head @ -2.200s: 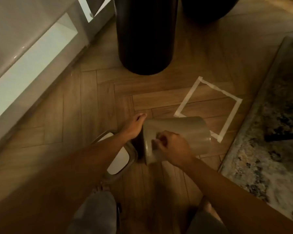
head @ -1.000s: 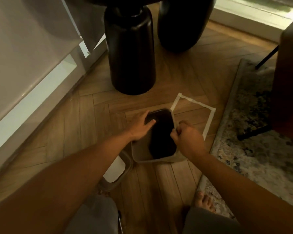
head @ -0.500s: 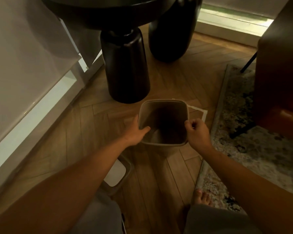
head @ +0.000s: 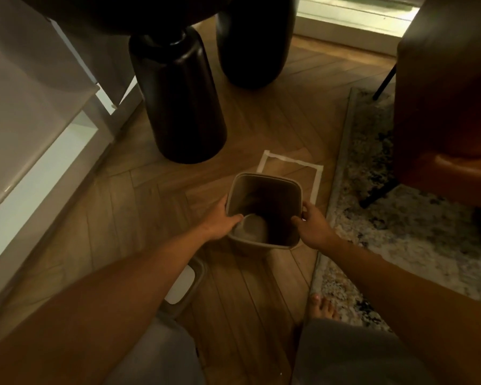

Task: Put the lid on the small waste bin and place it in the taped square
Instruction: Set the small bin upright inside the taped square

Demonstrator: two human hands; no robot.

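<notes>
Bin (head: 264,211) upright now, open mouth up, gripped at the rim from both sides. Half a second ago held higher and closer to the camera; now lower and, by the look of it, resting on the floor (head: 156,195) or just above it, though contact not visible. Two seconds ago lying on its side, so turned upright in between.

Left hand (head: 223,220) closed on the left edge of the rim, thumb hooked inside. Right hand (head: 313,227) closed on the right edge, fingers curled over the lip.

Taped square (head: 292,173) just beyond the bin, its near part hidden behind the bin's far wall. Bin overlapping the near edge of the square at most, not yet centred inside it.

Lid (head: 184,286) flat on the floor near the left forearm, partly hidden by it, well apart from the bin and not yet fitted.

Meaning for the task: bin righted and ready to take its lid, neither step finished. Probably next, one hand released to fetch the lid while the other steadies the rim, then a short push forward into the square. Table leg (head: 178,107) and rug (head: 386,218) close on either side, so little room to drift.
</notes>
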